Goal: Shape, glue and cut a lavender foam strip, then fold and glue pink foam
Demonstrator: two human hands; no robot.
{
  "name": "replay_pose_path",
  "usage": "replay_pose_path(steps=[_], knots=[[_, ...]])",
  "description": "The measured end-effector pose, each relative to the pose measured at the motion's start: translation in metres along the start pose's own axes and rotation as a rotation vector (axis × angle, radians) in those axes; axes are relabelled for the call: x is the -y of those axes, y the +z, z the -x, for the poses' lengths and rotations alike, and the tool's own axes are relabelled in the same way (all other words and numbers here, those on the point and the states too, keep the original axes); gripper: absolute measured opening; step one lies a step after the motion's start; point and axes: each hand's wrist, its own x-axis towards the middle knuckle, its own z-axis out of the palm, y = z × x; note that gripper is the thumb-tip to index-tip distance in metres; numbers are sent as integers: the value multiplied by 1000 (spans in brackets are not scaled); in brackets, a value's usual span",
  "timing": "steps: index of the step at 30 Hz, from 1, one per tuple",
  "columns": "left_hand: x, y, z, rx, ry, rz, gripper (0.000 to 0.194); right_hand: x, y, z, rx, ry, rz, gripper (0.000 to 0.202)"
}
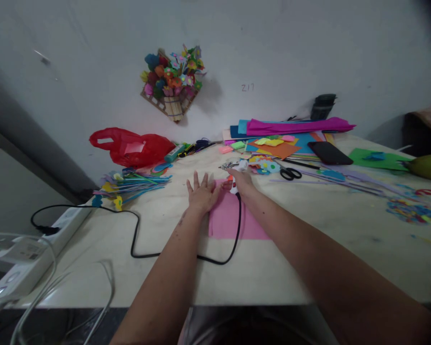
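My left hand [201,195] lies flat with its fingers spread, partly on the table and partly on the left edge of a pink sheet [246,223]. Close beside it, my right hand [241,181] is closed around a white hot glue gun [234,188] with an orange-red part. The gun is over the upper part of the sheet, and its tip, hard to make out, seems to point left. From its handle a black cord [221,263] loops under my left forearm. My fingers hide part of the gun.
The cord reaches a white power strip [62,220] at the left. A red plastic bag [140,146] and paper-flower stems [143,184] lie back left. Right of my hands are black scissors [290,173], a dark phone [330,153], coloured sheets [283,149] and small scraps [413,211].
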Motion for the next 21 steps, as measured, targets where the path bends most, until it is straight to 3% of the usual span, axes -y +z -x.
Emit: replay_pose_path(steps=[7,10,21], knots=[[4,-4,-3,20,-74,90,60,2,1,3,-35,9,-48,17],[12,-4,-6,-56,-119,87,55,1,1,2,-23,21,-25,15],[15,3,-4,-135,72,-43,44,3,3,4,-44,14,-36,15]])
